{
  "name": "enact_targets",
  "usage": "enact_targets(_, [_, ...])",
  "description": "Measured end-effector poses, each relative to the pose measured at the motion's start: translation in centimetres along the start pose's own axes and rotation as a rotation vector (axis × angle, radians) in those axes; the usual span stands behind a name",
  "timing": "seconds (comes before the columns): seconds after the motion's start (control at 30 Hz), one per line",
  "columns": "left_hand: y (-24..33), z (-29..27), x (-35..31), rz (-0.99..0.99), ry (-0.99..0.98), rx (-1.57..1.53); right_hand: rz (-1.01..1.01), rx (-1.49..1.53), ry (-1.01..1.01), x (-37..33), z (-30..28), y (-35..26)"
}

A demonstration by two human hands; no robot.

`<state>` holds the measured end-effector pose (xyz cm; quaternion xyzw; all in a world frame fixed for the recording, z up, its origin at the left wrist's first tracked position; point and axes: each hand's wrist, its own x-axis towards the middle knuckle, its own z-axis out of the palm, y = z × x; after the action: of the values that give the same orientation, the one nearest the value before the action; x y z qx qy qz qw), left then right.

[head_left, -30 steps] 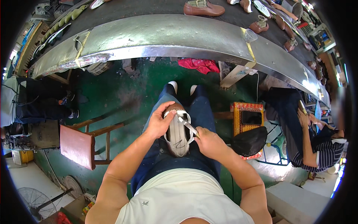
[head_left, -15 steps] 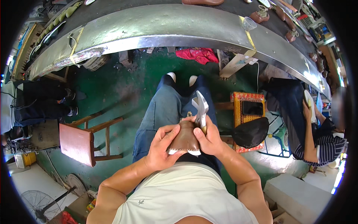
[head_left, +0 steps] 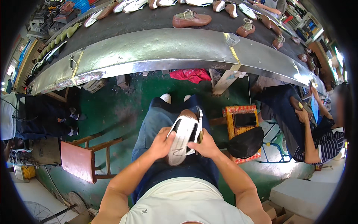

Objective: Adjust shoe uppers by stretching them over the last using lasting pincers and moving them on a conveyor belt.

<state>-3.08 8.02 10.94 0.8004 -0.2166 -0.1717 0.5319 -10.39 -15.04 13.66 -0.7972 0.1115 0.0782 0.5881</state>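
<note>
A brown leather shoe upper on a last is above my lap, its pale underside turned up and its leather edge folded over the rim. My left hand is closed on the shoe's left side, thumb on the underside. My right hand is wrapped round metal lasting pincers, their silver head standing along the shoe's right side. The right thumb presses on the shoe's edge. The pincers' handles and the lower right fingers are mostly hidden.
Ahead runs a metal-edged workbench with several shoes, among them a brown shoe, and a plastic cup. A stool stands left; a phone lies on a patterned seat at right. A co-worker sits far right with a shoe.
The shoe has been turned over, so its pale underside now faces up. My left hand has shifted its hold. The pincers have dropped lower beside the shoe, and the view has tilted up, showing more bench.
</note>
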Motion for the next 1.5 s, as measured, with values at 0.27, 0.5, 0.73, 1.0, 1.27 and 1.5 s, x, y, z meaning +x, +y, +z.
enact_targets(0.27, [-1.1, 0.9, 2.0, -0.349, -0.333, -0.244, 0.257, 0.059, 0.009, -0.2, -0.5, 3.2])
enact_targets(0.5, [-0.8, -0.7, 2.9, -0.609, -0.610, -0.741, 0.326, -0.006, -0.080, -0.6, -2.6, 3.6])
enact_targets(0.73, [-3.0, 2.4, -1.4, -0.241, -0.508, -0.429, 0.123, -0.483, -0.201, -5.7, -6.4, 0.5])
enact_targets(1.0, [-2.0, 2.7, -2.1, -0.134, -0.469, -0.194, -0.323, -0.991, -0.308, -4.4, -4.5, -3.6])
enact_targets(1.27, [-2.2, 6.2, -0.3, -0.674, -0.018, -0.765, -0.130, -0.891, -0.565, -3.1, -2.3, -1.7])
enact_targets(1.5, [-3.8, 6.0, -0.3, -0.226, 0.084, -0.048, -0.098, -0.591, -0.403, -4.2, -2.3, -0.9])
